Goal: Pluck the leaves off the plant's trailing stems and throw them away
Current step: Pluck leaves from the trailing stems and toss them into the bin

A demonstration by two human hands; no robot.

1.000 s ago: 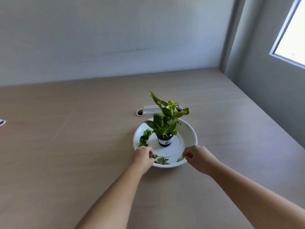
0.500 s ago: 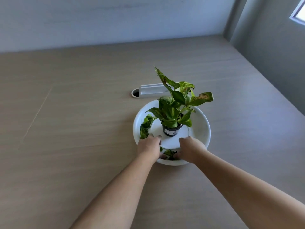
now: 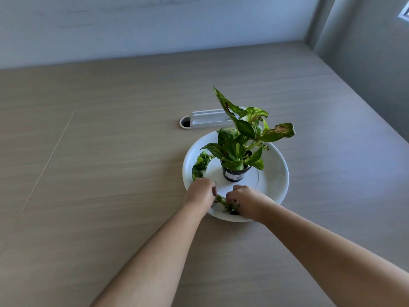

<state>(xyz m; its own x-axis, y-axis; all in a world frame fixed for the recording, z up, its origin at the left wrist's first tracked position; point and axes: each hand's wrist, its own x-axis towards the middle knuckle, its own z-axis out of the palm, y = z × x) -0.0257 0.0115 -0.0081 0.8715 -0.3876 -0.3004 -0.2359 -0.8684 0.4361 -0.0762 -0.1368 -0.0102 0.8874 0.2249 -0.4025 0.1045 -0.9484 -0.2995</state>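
A small pothos plant (image 3: 240,138) with green and yellow leaves stands in a black pot (image 3: 235,174) in the middle of a white round dish (image 3: 275,173). A trailing stem with small leaves (image 3: 200,165) curls along the dish's left inner rim toward the front. My left hand (image 3: 200,193) rests on the dish's front left rim, fingers curled on the stem. My right hand (image 3: 244,201) is beside it at the front rim, fingers pinched on leaves (image 3: 228,206) of the same stem. The fingertips hide the exact grip.
The dish sits on a wide light wooden table (image 3: 110,151). Behind the dish lies a white cable grommet cover (image 3: 210,118) with a round hole at its left end. Grey walls close the back and the right side.
The camera has tilted down and moved closer. My right hand has slid left along the front rim to meet the left hand at the stem's leaves.
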